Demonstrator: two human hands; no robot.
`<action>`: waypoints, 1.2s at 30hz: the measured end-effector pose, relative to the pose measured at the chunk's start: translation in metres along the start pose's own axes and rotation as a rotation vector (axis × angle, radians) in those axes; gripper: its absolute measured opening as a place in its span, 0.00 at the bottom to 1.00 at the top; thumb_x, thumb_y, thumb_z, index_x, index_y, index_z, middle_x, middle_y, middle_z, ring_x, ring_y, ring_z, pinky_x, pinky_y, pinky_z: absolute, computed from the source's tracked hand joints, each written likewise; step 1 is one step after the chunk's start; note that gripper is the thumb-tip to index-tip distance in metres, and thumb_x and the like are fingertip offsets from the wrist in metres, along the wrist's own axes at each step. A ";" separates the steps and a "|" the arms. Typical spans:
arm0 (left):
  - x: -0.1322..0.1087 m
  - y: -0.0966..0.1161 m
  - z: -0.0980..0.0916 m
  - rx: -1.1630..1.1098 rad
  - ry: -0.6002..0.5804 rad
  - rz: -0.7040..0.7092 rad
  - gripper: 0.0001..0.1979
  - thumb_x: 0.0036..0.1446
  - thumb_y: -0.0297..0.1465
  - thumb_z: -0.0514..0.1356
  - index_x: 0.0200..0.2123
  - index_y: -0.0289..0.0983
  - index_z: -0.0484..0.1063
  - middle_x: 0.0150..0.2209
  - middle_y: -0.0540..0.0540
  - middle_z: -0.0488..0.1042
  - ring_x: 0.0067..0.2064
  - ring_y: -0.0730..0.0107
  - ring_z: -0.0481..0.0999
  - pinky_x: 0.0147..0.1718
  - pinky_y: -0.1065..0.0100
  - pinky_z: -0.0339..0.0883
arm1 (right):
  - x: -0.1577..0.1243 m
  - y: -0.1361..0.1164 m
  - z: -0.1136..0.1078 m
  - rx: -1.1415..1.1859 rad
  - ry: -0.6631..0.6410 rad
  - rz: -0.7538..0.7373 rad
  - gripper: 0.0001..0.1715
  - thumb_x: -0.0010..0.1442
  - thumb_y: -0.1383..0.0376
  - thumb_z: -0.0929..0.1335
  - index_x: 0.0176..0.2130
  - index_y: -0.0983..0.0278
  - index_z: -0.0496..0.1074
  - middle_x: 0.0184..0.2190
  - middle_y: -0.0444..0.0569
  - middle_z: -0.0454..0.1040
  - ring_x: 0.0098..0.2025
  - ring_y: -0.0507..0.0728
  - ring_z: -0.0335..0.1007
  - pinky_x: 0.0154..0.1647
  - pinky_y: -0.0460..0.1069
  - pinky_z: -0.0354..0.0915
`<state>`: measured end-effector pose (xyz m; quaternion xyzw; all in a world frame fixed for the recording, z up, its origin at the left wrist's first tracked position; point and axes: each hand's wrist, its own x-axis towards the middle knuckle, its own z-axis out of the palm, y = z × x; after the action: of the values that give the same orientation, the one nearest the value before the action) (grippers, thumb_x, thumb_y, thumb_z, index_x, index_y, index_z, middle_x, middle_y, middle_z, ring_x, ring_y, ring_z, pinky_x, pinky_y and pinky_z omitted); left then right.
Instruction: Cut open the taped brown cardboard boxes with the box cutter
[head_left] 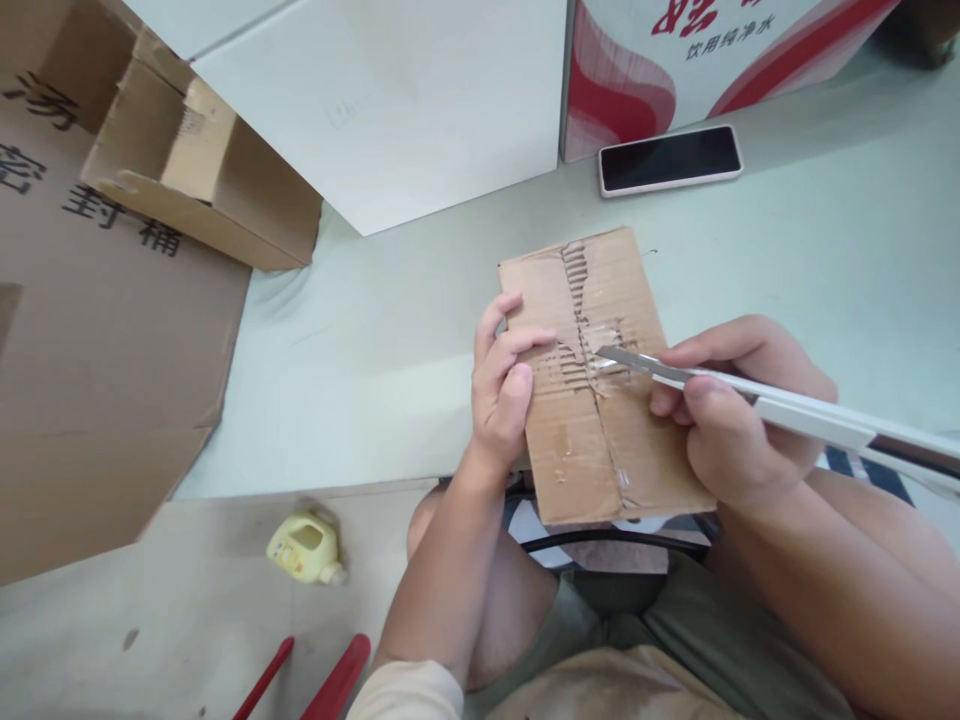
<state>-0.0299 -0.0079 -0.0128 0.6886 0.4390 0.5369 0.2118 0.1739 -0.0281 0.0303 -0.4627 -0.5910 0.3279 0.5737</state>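
Note:
A small brown cardboard box (555, 440) lies at the front edge of the table, partly jutting over it. Its top has a centre seam with torn, ribbed patches and bits of clear tape. My left hand (504, 385) grips the box along its left side, fingers curled onto the top. In my right hand (739, 410) is a white utility knife (810, 415), its metal blade out. The blade tip is over the torn tape near the seam; whether it touches the cardboard I cannot tell.
A phone (671, 160) lies behind the box, before a red-and-white carton (622, 80). A large white box (420, 110) stands at the back. Brown cartons (127, 330) fill the left. On the floor are a yellow jug (306, 545) and red legs (337, 680).

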 end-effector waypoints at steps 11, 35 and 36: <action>0.000 0.000 0.000 -0.011 0.000 -0.006 0.21 0.72 0.47 0.49 0.50 0.43 0.76 0.66 0.41 0.67 0.70 0.48 0.66 0.69 0.43 0.59 | 0.000 -0.001 0.001 0.007 0.000 0.008 0.10 0.65 0.55 0.71 0.38 0.58 0.79 0.21 0.42 0.77 0.18 0.52 0.66 0.20 0.49 0.65; -0.004 0.016 -0.006 -0.003 -0.035 -0.075 0.19 0.74 0.46 0.49 0.52 0.44 0.75 0.67 0.42 0.66 0.72 0.48 0.63 0.70 0.43 0.59 | -0.002 -0.002 0.003 0.143 -0.008 0.031 0.09 0.65 0.55 0.71 0.39 0.56 0.78 0.21 0.43 0.76 0.19 0.55 0.67 0.16 0.51 0.58; -0.005 0.016 -0.006 -0.005 -0.038 -0.089 0.19 0.73 0.46 0.50 0.52 0.44 0.75 0.67 0.42 0.65 0.72 0.48 0.63 0.70 0.43 0.58 | -0.005 -0.001 0.001 0.117 -0.022 0.066 0.11 0.65 0.53 0.70 0.39 0.55 0.78 0.22 0.44 0.76 0.20 0.55 0.68 0.17 0.51 0.59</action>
<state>-0.0297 -0.0219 -0.0011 0.6781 0.4635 0.5149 0.2456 0.1726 -0.0328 0.0296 -0.4440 -0.5614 0.3856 0.5822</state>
